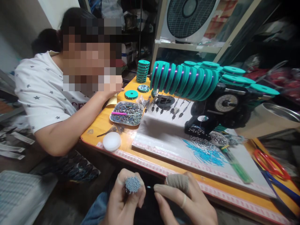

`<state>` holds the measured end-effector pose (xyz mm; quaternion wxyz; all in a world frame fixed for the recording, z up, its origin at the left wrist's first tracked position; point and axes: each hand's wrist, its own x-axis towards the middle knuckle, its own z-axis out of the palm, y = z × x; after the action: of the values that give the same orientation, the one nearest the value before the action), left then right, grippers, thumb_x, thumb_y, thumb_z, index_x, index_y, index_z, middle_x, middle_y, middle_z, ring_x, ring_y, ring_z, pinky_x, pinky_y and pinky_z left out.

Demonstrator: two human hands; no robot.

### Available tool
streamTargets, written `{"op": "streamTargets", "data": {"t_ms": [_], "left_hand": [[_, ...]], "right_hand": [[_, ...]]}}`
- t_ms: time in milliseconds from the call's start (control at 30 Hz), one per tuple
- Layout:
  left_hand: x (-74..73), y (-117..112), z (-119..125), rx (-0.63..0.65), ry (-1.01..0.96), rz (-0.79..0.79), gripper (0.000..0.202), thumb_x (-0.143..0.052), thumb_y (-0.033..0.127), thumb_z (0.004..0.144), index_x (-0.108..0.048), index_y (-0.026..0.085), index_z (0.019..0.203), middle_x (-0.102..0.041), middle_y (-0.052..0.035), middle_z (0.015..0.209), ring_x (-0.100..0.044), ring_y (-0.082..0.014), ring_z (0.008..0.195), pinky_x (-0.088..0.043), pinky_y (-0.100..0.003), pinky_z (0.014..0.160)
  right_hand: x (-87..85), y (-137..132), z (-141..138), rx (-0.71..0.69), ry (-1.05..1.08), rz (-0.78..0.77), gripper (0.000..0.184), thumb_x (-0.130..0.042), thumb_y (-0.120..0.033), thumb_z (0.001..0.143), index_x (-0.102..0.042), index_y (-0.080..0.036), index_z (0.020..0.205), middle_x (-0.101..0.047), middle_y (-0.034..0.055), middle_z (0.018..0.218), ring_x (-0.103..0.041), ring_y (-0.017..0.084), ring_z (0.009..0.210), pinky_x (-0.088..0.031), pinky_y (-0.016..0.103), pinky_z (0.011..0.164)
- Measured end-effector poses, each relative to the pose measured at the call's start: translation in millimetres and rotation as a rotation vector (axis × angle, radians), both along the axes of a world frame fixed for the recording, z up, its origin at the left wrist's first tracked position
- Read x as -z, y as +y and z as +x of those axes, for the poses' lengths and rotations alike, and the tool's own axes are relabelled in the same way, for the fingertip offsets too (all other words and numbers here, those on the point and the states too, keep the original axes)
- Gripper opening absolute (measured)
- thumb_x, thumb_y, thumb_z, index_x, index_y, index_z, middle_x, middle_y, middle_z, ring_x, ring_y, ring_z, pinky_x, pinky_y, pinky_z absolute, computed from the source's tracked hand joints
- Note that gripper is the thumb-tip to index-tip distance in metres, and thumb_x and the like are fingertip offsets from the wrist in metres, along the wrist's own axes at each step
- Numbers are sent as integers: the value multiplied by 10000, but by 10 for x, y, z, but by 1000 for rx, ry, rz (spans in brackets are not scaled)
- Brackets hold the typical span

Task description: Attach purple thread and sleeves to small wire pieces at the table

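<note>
In my left hand (127,197) is a tight bundle of thin rods (132,184), their blue-grey round ends facing up; the rest of the bundle is hidden by my fingers. Beside it, my right hand (181,197) is closed, with thumb and forefinger pinched together. A tiny piece with a pale tip (148,187) shows just off those fingertips, apart from the bundle; its kind is too small to make out. Grey wrapping (178,182) covers one finger of this hand, and a pale band circles another. Both hands are in front of the table's near edge.
On the orange table (91,131), a black winding machine (220,106) carries a row of green spools (185,78). Blue sticks (206,153) lie on a white board (159,143). Nearby are a tray of small parts (126,120), a white lid (112,141) and red-handled scissors (269,164). Another person (47,97) sits left.
</note>
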<state>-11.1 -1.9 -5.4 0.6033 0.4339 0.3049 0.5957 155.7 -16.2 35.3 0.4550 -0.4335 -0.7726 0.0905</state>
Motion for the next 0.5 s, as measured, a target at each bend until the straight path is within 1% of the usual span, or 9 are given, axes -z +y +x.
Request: {"op": "streamTargets", "data": {"t_ms": [267,367,500], "left_hand": [[20,9,-7,16,29,11,231,-567,364,1015,-537,214,842,-455,44,637,-418,-80,578,-338,-204,572],[26,6,2,26,57,25,235,-559,364,1018,-531,214,839,-449,45,630,-428,-86,583,-351,-208,589],[26,-12,19,70,65,56,276,-538,403,1024,-521,207,831,-446,41,639,-421,-85,594,-340,-207,586]], "right_hand": [[5,18,-10,0,-2,14,238,-645,28,907,-676,-149,1064,-577,57,930,-553,182,824,-499,283,702],[10,15,-11,-3,28,12,240,-655,9,930,-680,-156,1102,-580,52,941,-565,182,831,-503,298,737],[20,41,-7,-68,107,-62,247,-658,-32,978,-679,-172,1181,-592,40,941,-585,177,826,-507,296,740]]}}
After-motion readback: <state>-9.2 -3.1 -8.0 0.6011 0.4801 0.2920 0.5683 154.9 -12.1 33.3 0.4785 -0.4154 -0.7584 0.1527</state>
